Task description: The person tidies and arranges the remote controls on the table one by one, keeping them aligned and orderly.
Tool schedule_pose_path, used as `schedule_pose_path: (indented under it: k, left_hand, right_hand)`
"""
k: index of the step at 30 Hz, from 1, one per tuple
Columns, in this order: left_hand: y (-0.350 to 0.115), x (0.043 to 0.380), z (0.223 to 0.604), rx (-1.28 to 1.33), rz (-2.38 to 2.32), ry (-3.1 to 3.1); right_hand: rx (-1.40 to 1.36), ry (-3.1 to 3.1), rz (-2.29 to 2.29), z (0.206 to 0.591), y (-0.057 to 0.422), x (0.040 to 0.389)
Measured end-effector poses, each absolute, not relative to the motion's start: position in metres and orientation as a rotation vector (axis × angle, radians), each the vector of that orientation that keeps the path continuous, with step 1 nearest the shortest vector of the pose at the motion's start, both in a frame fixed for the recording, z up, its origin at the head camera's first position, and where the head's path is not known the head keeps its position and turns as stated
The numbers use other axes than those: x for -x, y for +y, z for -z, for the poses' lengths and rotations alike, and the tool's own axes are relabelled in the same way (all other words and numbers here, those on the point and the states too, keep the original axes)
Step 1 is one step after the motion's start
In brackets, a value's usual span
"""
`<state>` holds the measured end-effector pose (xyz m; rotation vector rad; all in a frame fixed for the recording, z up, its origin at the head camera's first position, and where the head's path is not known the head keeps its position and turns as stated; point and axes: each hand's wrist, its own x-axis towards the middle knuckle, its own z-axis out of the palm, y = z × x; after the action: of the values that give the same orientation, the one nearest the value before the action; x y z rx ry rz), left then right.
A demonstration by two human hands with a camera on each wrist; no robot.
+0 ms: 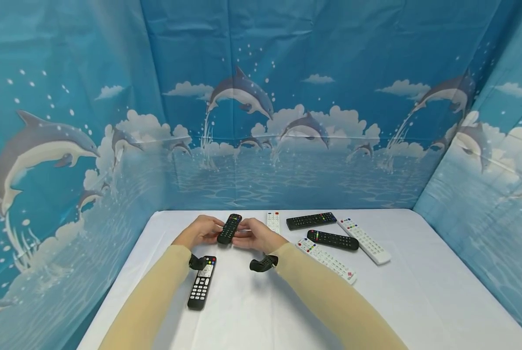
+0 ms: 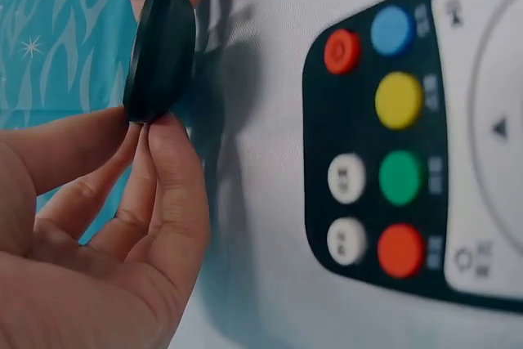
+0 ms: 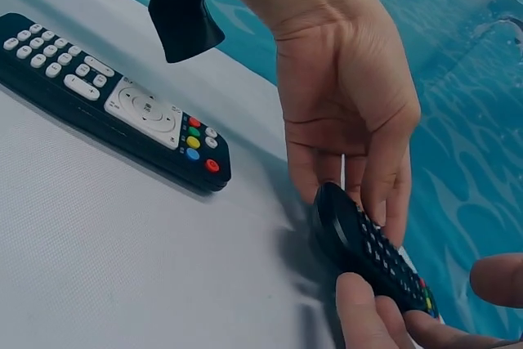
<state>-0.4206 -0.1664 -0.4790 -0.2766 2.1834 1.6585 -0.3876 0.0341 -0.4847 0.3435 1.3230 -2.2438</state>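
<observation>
A small black remote control [image 1: 229,228] with coloured buttons near its far end is held above the table between the two hands. The left hand [image 1: 201,230] pinches its left edge between thumb and fingertips, as the left wrist view shows from the side. At the opposite edge is the right hand [image 1: 259,235], its fingers [image 3: 359,304] against the remote and its thumb lifted away from it. Below the left wrist lies a larger black remote control [image 1: 201,287] with white keys, seen close up in the left wrist view.
Right of the hands lie a short white remote [image 1: 273,222], two black remotes, one long [image 1: 311,220] and one rounded [image 1: 333,240], and two long white remotes, one nearer [image 1: 326,260] and one farther [image 1: 364,241]. Dolphin-print curtains [image 1: 287,170] border the white table [image 1: 418,287].
</observation>
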Motion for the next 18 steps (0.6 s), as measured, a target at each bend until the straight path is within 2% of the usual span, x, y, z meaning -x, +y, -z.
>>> schedule_pose_path:
  k: [18]
  left_hand:
    - [-0.156, 0.406, 0.464, 0.293, -1.799, 2.158]
  right_hand:
    - [-0.325, 1.341, 2.241, 0.464, 0.045, 0.381]
